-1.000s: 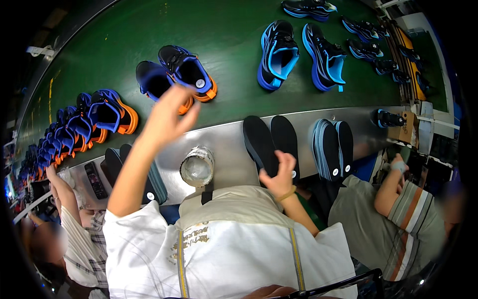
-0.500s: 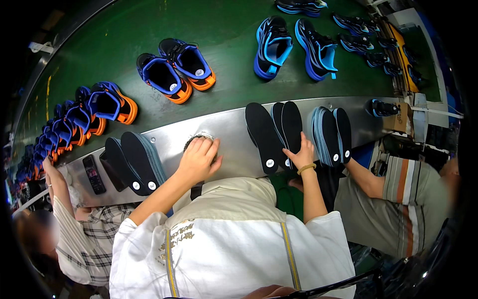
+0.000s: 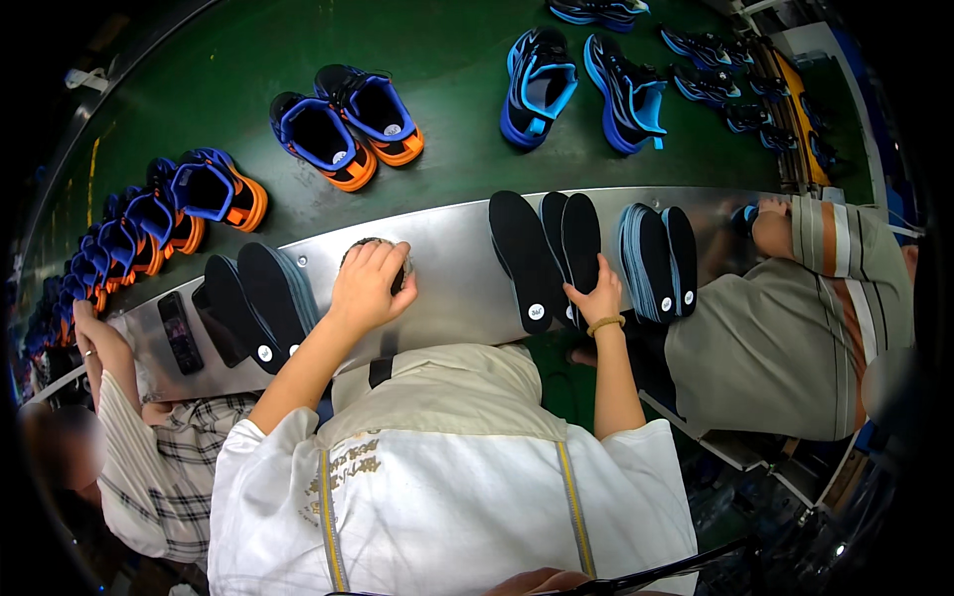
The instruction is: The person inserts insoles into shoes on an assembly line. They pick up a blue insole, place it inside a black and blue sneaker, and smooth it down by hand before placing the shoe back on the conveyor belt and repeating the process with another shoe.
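Observation:
My left hand rests on the steel ledge, its fingers curled over a small round thing with a dark top and a pale rim; most of it is hidden under the palm. With my right hand I grip the lower right edge of a black insole, thumb toward its heel. Close beside it on the left lie more black insoles, with a round white sticker at the heel. A stack of blue-edged black insoles lies just right of my right hand.
Another insole stack and a black phone lie on the ledge at left. Beyond, the green belt carries orange-and-blue shoes and black-and-blue shoes. Co-workers sit at both sides, one with a striped sleeve.
Both my hands keep their holds. The co-worker on the right has moved a hand from beside the insoles to the shoe at the ledge's right end. The view has shifted slightly.

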`<action>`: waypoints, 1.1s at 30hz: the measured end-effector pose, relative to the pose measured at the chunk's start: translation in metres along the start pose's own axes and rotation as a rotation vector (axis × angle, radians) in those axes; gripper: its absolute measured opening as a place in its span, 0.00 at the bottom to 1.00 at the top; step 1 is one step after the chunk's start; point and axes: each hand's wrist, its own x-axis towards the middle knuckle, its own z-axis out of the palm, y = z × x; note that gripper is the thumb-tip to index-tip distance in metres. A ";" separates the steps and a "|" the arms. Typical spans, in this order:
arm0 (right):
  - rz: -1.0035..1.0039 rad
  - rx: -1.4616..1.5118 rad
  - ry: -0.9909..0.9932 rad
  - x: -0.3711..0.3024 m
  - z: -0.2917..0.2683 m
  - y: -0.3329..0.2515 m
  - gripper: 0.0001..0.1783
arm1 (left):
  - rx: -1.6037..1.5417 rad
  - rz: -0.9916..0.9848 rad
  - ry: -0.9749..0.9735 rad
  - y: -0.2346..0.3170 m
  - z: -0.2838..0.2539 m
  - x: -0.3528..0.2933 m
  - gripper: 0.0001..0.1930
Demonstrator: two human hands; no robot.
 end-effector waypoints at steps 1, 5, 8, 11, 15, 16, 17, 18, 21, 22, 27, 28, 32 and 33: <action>0.004 -0.010 -0.011 0.002 -0.002 -0.001 0.44 | 0.002 -0.009 0.005 0.002 0.000 0.001 0.18; -0.028 -0.013 0.022 0.002 -0.003 0.000 0.43 | 0.040 -0.026 0.035 0.006 0.001 0.002 0.16; -0.036 0.124 0.082 -0.001 -0.006 0.000 0.41 | 0.042 -0.035 0.028 0.008 0.001 0.004 0.16; -0.057 0.223 0.178 -0.008 -0.016 -0.022 0.40 | 0.043 -0.045 0.029 0.008 0.003 0.003 0.16; -0.102 0.281 0.146 -0.026 -0.001 -0.052 0.40 | 0.050 -0.042 0.057 0.012 0.003 0.007 0.16; -0.087 0.274 0.100 -0.028 0.010 -0.053 0.41 | 0.052 -0.043 0.067 0.013 0.004 0.009 0.16; -0.031 0.246 0.022 -0.030 0.018 -0.054 0.44 | 0.045 -0.043 0.069 0.014 0.004 0.010 0.15; -0.033 0.140 0.004 -0.032 0.022 -0.053 0.45 | 0.038 -0.043 0.071 0.014 0.005 0.011 0.15; -0.010 -0.035 -0.063 -0.027 0.022 -0.054 0.46 | 0.028 -0.071 0.047 0.015 0.006 0.009 0.16; 0.006 -0.074 -0.082 -0.024 0.019 -0.055 0.47 | 0.021 -0.082 0.036 0.015 0.007 0.009 0.17; 0.018 0.061 -0.129 -0.015 0.008 -0.055 0.46 | 0.008 -0.083 0.055 0.017 0.009 0.012 0.16; 0.007 0.146 -0.113 -0.012 0.003 -0.048 0.46 | 0.002 -0.083 0.055 0.018 0.010 0.013 0.16; 0.094 0.854 -0.105 -0.003 -0.033 -0.017 0.38 | 0.007 -0.090 0.067 0.019 0.012 0.014 0.16; 0.027 0.878 -0.081 0.000 -0.042 -0.009 0.38 | 0.011 -0.091 0.073 0.019 0.013 0.013 0.16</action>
